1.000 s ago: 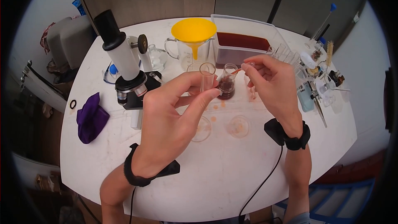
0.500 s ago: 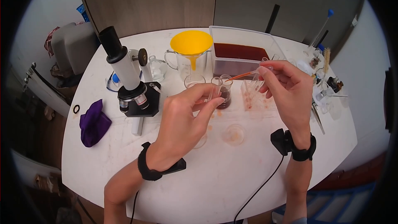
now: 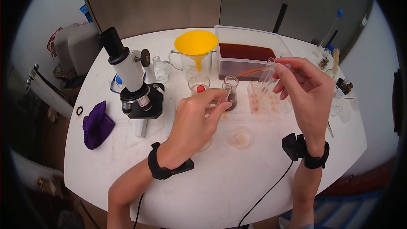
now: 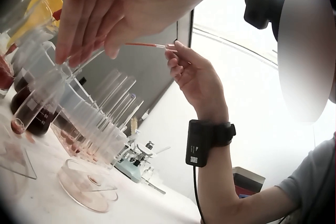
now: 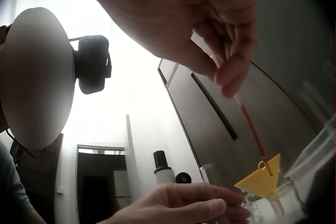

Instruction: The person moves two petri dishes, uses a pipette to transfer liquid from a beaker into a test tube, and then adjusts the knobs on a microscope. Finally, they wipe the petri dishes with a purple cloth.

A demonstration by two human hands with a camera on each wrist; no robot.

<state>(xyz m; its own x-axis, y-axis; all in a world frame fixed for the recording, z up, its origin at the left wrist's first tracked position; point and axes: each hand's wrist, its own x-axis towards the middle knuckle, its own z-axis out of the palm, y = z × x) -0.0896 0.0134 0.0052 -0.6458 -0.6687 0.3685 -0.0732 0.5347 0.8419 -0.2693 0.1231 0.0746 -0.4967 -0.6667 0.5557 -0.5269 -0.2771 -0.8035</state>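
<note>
My left hand (image 3: 194,122) holds a clear test tube (image 3: 227,90) upright between thumb and fingers; in the left wrist view a little reddish matter lies at the bottom of the tube (image 4: 32,109). Behind it stands a small flask (image 3: 232,97) of dark liquid. My right hand (image 3: 308,93) pinches a clear pipette (image 3: 254,71) filled with red-orange liquid, its tip pointing left above the flask's mouth. In the right wrist view the red pipette (image 5: 253,127) slants down from the fingertips of the right hand (image 5: 199,29).
Left of the hands stand a microscope (image 3: 133,76) and a purple cloth (image 3: 98,125). Behind are a yellow funnel (image 3: 196,42) in a jug and a tub of dark red liquid (image 3: 247,52). A tube rack (image 3: 259,101) stands to the right, a petri dish (image 3: 241,138) in front.
The right hand has moved right and drawn the pipette away from the flask. The left hand has shifted right with its tube, and a red ball now shows in the beaker behind it.
</note>
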